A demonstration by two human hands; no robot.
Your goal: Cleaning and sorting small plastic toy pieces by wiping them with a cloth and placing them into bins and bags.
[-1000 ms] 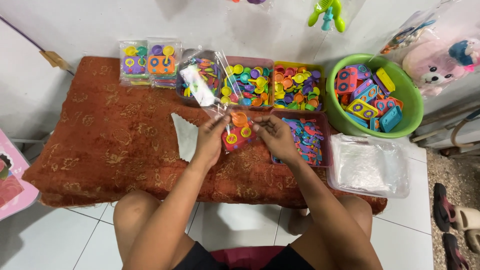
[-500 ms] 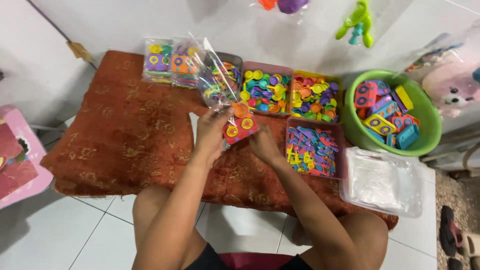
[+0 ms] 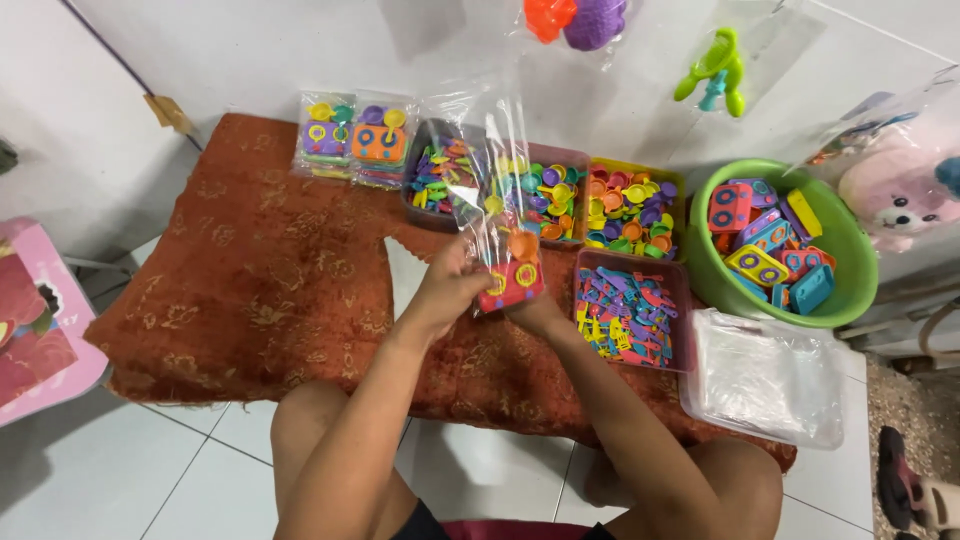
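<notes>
Looking down, I see first my bare knees above the white tiled floor (image 3: 150, 470), and both forearms reaching forward over the rust-coloured patterned cushion (image 3: 250, 290) that carries the things. My left hand (image 3: 447, 290) has its grip closed on the edge of a clear plastic bag (image 3: 490, 160), which stands up tall above the hands. My right hand (image 3: 535, 310) is under the bag and mostly hidden; its fingers seem to support the bottom, but I cannot tell how tight the grip is. Inside the bag, at the lower end and just between the two hands, sits a red toy stove (image 3: 510, 285) with yellow rings, and an orange toy pan (image 3: 521, 243) lies right above it.

Just beside the right hand is a pink tray of flat purple and red pieces (image 3: 625, 315), and to the right of it a box of clear bags (image 3: 765, 375). A white triangular sheet (image 3: 403, 275) lies on the cushion near the left hand.

Further away stands a row of trays with small coloured utensils and pans (image 3: 630, 205), and a green basin of toy stoves (image 3: 775, 240) at the right. At the far left edge, against the wall, two packed bags (image 3: 355, 140) lie side by side.
</notes>
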